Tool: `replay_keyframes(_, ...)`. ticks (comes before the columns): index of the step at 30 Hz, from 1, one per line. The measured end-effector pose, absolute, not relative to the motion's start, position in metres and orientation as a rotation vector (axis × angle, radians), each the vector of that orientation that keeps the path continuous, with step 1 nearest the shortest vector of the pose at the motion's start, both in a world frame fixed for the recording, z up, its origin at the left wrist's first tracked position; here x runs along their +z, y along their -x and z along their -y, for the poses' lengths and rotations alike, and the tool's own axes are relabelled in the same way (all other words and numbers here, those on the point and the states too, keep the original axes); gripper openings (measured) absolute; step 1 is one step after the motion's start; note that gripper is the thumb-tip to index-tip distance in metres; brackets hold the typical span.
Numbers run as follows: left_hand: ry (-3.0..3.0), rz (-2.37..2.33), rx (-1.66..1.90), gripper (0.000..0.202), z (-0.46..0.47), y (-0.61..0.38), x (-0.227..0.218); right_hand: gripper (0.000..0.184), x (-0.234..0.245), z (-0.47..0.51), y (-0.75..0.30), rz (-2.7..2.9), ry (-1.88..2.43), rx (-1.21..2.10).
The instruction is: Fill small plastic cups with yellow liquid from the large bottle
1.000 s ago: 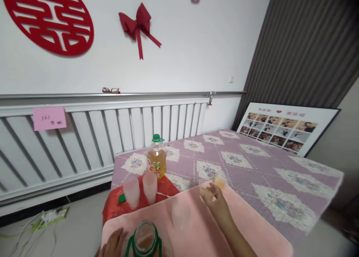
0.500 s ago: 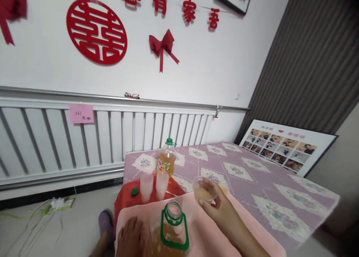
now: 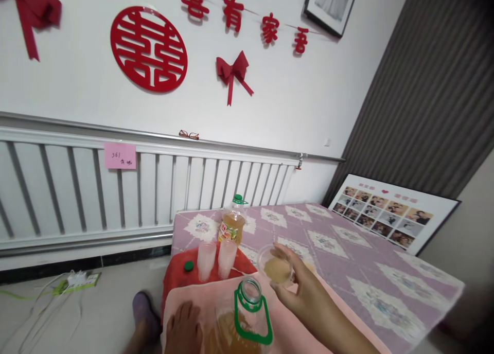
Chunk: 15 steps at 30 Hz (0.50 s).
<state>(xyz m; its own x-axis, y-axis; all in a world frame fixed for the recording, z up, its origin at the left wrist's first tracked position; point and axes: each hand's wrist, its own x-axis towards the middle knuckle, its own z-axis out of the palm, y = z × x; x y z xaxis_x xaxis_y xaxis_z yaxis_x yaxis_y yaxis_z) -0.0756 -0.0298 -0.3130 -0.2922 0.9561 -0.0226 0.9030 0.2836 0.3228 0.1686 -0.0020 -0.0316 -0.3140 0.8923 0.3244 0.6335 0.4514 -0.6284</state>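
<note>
One right hand grips a cup of juice just beside an uncapped jug on the pink mat, left hand lying flat; squeezing the thin-looking cup or bumping the jug could spill juice.

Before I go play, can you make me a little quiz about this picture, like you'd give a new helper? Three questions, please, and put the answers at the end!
1. What is the person's right hand holding?
2. True or false: the front jug with the green handle has no cap on its mouth.
3. Fill in the missing colour: a loose green cap lies on the ____ cloth.

Key:
1. A clear cup.
2. True; its mouth is uncovered.
3. Red.
</note>
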Motion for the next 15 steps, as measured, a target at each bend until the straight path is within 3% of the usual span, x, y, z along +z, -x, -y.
replay_keyframes(15,-1.686,-2.297,0.404,0.056,0.0294,0.0759,-0.3165,0.052,-0.0397,-0.0059,-0.1714,2.289,1.024,-0.081)
